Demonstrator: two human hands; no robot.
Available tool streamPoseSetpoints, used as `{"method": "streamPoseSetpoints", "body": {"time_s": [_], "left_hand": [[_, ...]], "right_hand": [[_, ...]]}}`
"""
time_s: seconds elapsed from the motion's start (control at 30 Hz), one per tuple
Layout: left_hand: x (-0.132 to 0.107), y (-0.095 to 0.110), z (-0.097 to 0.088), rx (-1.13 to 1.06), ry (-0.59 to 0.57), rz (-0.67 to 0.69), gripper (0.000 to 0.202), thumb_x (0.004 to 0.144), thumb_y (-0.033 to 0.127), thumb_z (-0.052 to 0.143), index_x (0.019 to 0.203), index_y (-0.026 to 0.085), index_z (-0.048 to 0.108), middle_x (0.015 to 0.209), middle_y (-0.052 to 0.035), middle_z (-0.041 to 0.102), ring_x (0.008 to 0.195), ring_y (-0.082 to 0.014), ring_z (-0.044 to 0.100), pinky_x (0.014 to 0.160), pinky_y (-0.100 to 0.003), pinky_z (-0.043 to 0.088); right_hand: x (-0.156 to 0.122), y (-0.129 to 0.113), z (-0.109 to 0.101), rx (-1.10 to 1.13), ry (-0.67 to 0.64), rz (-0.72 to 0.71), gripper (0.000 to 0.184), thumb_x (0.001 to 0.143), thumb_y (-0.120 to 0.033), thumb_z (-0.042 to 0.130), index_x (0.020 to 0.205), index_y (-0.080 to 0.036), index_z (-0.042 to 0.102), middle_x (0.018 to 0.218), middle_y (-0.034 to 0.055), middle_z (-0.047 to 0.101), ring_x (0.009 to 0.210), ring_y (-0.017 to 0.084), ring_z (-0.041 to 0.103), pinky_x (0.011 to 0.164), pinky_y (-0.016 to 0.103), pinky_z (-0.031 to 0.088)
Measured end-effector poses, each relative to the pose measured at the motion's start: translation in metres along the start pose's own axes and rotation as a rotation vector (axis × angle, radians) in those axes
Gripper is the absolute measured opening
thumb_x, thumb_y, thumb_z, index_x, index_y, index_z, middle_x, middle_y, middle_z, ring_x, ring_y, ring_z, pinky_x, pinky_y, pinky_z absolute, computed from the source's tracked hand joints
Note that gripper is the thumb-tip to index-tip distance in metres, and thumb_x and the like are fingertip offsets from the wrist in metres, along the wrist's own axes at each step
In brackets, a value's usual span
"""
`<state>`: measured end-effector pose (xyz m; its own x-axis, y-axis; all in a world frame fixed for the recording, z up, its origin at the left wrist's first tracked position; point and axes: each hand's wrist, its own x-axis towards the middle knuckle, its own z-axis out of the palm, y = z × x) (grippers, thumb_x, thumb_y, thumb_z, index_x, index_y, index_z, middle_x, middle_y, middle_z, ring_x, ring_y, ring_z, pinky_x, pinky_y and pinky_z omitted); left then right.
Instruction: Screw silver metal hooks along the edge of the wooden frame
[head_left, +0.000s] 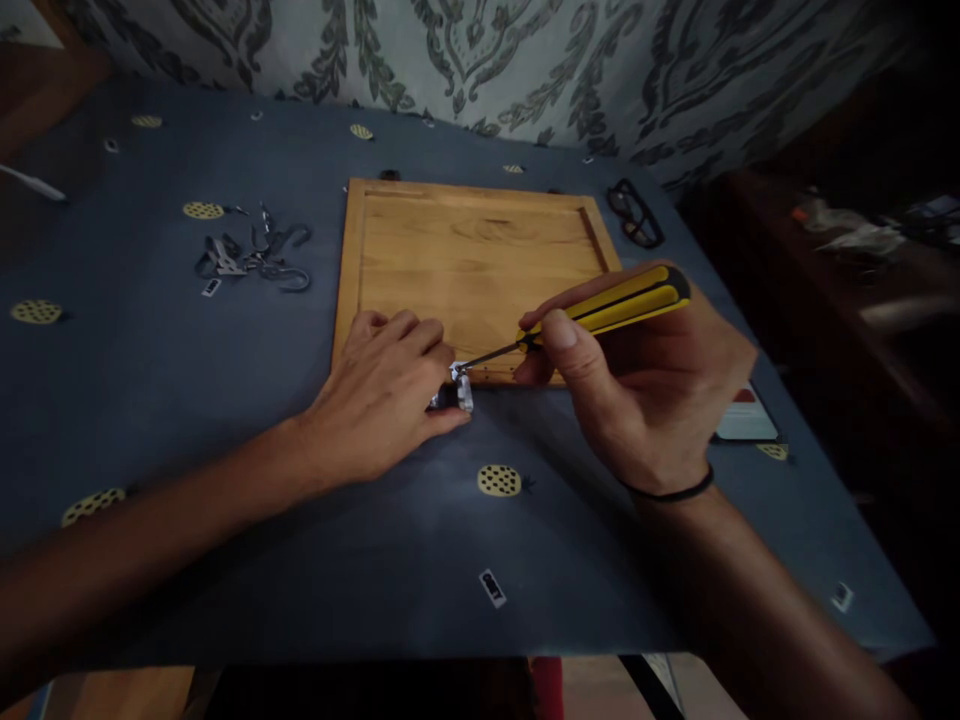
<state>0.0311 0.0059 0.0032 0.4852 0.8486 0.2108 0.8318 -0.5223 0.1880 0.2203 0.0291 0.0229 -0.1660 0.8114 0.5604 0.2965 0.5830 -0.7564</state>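
A flat wooden board with a raised rim (pixel 480 255) lies on the blue patterned tablecloth. At its front edge, my left hand (pixel 390 385) has its fingers on the wood and its thumb beneath a small shiny metal fitting (pixel 465 392), pinching it there. My right hand (pixel 652 380) is closed around the yellow and black handle of a screwdriver (pixel 615 303). The screwdriver's thin shaft slants down to the left, and its tip meets the top of the fitting. Small dark holes show along the board's front rim. Part of the fitting is hidden by my left hand.
Several metal hooks and clips (pixel 259 255) lie in a heap left of the board. Dark-framed eyeglasses (pixel 635 213) rest by its far right corner. A flat light-coloured object (pixel 748 418) sits partly behind my right wrist. A patterned wall (pixel 480 60) rises behind the table.
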Motion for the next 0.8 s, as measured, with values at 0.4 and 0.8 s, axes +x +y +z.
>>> {"method": "streamPoseSetpoints", "body": {"time_s": [0.4,0.8], "left_hand": [[0.0006,0.0002,-0.0021,-0.004,-0.046,-0.023,0.031,0.088,0.043,0.076,0.099,0.014,0.072,0.102,-0.0091,0.069,0.105,-0.0314,0.062,0.093,-0.048,0.045],[0.003,0.0011,-0.0061,-0.001,-0.091,-0.046,0.034,0.088,0.044,0.076,0.103,0.014,0.073,0.103,-0.0081,0.07,0.105,-0.0327,0.063,0.095,-0.052,0.046]], "right_hand": [[0.0019,-0.001,-0.0052,0.03,0.109,-0.091,0.011,0.091,-0.033,0.073,0.083,-0.026,0.07,0.074,-0.0017,0.068,0.046,0.01,0.061,0.04,0.024,0.05],[0.0022,-0.0053,-0.0092,-0.022,0.063,-0.049,0.03,0.091,-0.046,0.071,0.078,-0.021,0.062,0.073,-0.0027,0.062,0.05,0.007,0.06,0.041,0.021,0.046]]}}
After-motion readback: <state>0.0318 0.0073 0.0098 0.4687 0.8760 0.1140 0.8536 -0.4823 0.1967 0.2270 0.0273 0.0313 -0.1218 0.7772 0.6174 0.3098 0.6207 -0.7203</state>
